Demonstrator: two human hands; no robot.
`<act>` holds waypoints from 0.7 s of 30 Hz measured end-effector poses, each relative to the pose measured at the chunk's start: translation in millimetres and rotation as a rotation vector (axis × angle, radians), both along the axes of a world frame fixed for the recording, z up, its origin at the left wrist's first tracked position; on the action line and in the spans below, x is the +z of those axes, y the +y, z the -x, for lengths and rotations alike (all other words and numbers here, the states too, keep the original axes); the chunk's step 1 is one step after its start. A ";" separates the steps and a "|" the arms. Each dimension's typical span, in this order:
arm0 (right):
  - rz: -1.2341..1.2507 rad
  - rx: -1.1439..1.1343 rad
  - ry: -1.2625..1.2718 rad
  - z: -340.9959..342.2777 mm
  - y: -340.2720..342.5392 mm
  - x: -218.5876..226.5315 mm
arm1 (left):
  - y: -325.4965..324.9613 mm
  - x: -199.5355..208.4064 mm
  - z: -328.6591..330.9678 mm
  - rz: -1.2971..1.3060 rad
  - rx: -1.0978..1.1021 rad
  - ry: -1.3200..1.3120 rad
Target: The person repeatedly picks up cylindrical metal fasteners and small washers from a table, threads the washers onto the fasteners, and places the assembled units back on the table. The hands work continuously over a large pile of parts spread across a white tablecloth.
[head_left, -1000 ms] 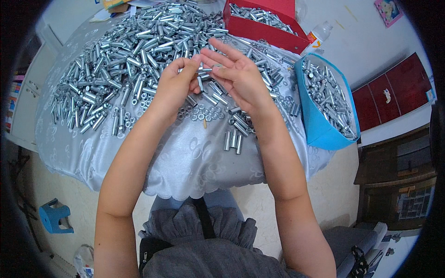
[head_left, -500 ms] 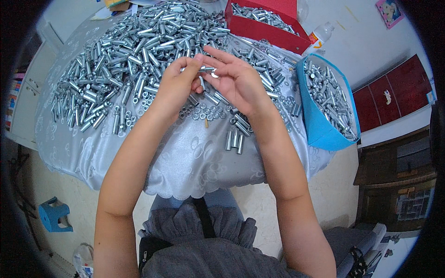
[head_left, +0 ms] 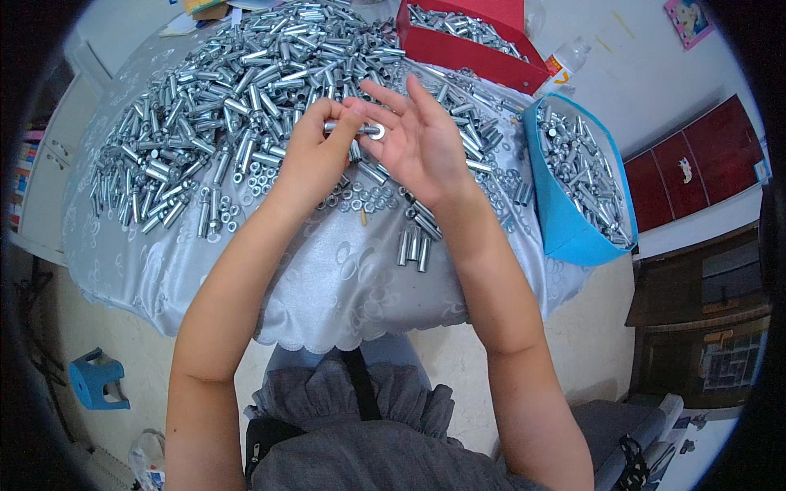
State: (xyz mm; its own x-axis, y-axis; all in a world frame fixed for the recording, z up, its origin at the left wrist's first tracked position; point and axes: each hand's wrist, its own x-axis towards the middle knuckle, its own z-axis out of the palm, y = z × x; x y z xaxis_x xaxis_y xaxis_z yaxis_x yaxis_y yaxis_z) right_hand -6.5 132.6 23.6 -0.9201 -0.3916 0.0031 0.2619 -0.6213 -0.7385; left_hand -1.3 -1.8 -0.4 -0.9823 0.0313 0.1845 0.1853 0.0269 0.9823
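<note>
My left hand (head_left: 309, 155) pinches a thin metal bolt (head_left: 367, 128) between thumb and fingers. At the bolt's right end sits a round washer (head_left: 377, 132), close to the fingers of my right hand. Palm up and fingers spread, my right hand (head_left: 427, 151) is open beside that end; whether it touches the washer I cannot tell. Beyond both hands spreads a big heap of silver sleeve anchors (head_left: 237, 90). Below the hands lie several loose hex nuts (head_left: 356, 198), and a few short metal sleeves (head_left: 414, 248) stand apart nearer me.
At the right table edge is a blue fabric bin (head_left: 565, 225) full of metal parts. A red box (head_left: 475, 64) holding more parts is at the back, with a plastic bottle (head_left: 568, 59) beside it. A silvery cloth (head_left: 327, 286) covers the table. A blue stool (head_left: 97, 380) stands at lower left.
My right hand has opened wider, its thumb and fingers spreading away from the bolt. The washer now shows its face at the bolt's end. My left hand has shifted only slightly.
</note>
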 end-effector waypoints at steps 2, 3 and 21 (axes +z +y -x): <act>-0.031 -0.021 0.019 0.0 -0.2 -1.6 | 0.9 -0.6 -1.3 0.018 -0.022 0.030; -0.049 -0.039 0.031 -0.4 -1.2 -2.1 | 1.1 -0.5 -1.8 0.028 -0.033 0.046; -0.046 -0.095 0.001 -4.4 -2.4 0.2 | -1.2 -2.7 0.7 0.167 0.033 0.097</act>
State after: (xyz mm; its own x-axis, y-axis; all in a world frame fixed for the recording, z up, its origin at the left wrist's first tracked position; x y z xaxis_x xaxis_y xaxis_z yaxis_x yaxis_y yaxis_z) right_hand -2.1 130.2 23.8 -0.9531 -0.3026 -0.0118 0.2028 -0.6087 -0.7670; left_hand -2.0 -3.0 -3.1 -0.9612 0.0373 0.2733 0.2752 0.1959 0.9412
